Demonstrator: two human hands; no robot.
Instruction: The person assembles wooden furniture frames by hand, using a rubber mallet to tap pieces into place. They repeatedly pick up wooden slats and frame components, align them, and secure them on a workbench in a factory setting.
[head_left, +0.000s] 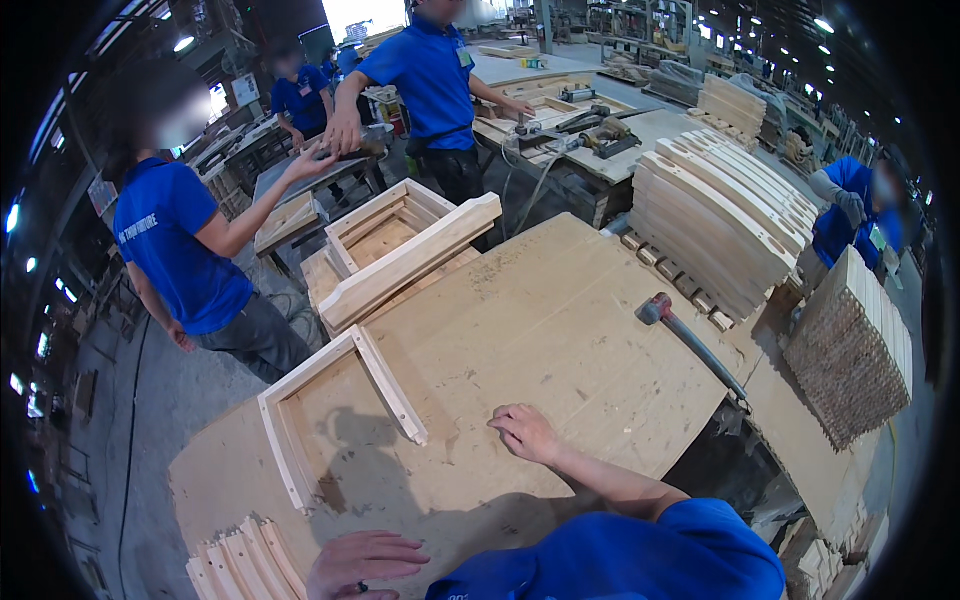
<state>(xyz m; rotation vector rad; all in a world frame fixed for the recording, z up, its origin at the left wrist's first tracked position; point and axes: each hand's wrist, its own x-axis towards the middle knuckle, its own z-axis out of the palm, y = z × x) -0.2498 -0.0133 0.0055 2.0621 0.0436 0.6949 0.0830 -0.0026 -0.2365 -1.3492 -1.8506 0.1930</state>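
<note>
My left hand (368, 562) is at the lower edge, over the near side of the board-topped table (560, 310). Its fingers are stretched out and it holds nothing; a dark ring shows on one finger. Farther right, my right hand (527, 434) is at the tabletop with its fingers curled in, and nothing shows in them. Left of it lies a three-sided pale wooden frame (300, 378), its open side facing me. Several curved wooden slats (245, 565) lie beside my left hand. A hammer (690, 340) with a dark handle rests toward the table's right edge.
A stack of shaped wooden boards (710, 220) stands at the far right, with a block of stacked strips (850, 345) nearer. Beyond the table is a wooden frame assembly (400, 255). Co-workers in blue shirts stand left (190, 240), behind (430, 85) and right (850, 205).
</note>
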